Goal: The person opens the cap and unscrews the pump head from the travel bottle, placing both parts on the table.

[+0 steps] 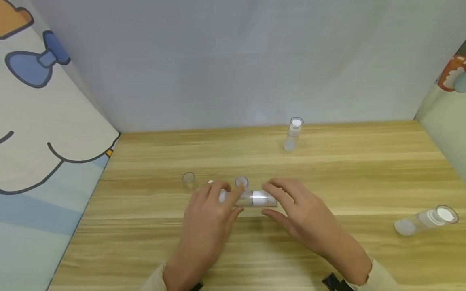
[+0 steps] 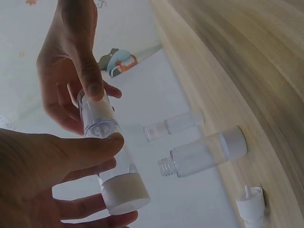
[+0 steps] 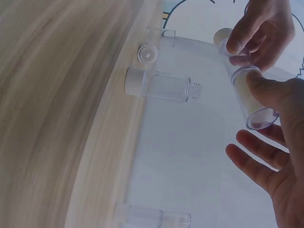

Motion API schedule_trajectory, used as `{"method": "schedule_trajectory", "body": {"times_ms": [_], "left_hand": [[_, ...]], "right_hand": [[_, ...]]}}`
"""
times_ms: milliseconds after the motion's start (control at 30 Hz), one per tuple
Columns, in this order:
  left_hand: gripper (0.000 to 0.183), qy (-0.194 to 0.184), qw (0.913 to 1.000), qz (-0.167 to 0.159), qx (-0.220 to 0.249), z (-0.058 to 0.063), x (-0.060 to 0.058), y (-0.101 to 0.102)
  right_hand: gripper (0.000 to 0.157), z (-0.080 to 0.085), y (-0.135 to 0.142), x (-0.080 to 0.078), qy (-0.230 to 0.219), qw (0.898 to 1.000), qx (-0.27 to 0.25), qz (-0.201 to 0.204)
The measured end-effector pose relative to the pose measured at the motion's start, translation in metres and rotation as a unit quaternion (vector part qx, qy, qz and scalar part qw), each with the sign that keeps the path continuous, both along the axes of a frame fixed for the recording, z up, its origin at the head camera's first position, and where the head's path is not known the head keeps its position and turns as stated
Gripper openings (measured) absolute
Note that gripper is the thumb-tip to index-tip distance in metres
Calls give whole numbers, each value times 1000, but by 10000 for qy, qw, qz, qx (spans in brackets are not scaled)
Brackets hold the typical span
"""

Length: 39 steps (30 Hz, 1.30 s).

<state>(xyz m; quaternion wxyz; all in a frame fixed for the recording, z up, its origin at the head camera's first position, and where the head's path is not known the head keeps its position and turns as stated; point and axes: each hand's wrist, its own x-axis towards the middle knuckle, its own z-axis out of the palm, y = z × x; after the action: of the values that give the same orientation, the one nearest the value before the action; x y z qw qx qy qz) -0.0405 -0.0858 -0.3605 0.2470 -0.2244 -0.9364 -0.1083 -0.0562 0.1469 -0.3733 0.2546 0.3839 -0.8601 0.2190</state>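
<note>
Between the two hands a clear pump bottle (image 1: pixel 246 199) lies sideways above the table, its white base (image 2: pixel 126 192) toward the left. My left hand (image 1: pixel 207 220) grips the bottle's body with thumb and fingers. At the other end my right hand (image 1: pixel 307 214) pinches the clear cap (image 3: pixel 251 97), which sits over a white pump top. Some of that hand's fingers spread away from it in the right wrist view. Behind the hands an uncapped clear bottle (image 2: pixel 199 154) stands upright with a bare threaded neck. A white pump head (image 2: pixel 251 206) rests on the table near it.
A loose clear cap (image 1: pixel 188 180) stands left of the hands. One capped bottle (image 1: pixel 292 135) stands near the back edge, another (image 1: pixel 424 221) at the right. A pale curtain (image 1: pixel 236 64) hangs behind the wooden table (image 1: pixel 153 238).
</note>
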Motion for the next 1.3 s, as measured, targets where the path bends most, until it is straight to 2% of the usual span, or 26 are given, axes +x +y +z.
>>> {"method": "schedule_trajectory", "body": {"times_ms": [233,433,533,733,1000,1133,1300], "left_hand": [[49,272,9994,-208,-112,-7,5,6],[46,493,9940,-971,-49,-10,7,6],[42,490,9914,-1202,-154,-11,9,7],[40,757,9874,-1360,-274,-15,9,8],[32,1061,9807,-1643,-35,-20,9,7],[32,1126,9802,-1625,-32,-21,12,7],[33,1101,9813,-1581,-2,-22,14,8]], "right_hand": [[35,0,-2,7,463,9987,220,-48],[32,0,-2,13,755,9971,20,85],[32,0,0,16,769,9970,46,46],[33,0,2,19,795,9967,141,2],[35,-1,-1,23,906,9955,204,-174],[36,-2,-1,27,790,9960,265,-324],[36,-2,-1,29,743,9968,-17,-287]]}}
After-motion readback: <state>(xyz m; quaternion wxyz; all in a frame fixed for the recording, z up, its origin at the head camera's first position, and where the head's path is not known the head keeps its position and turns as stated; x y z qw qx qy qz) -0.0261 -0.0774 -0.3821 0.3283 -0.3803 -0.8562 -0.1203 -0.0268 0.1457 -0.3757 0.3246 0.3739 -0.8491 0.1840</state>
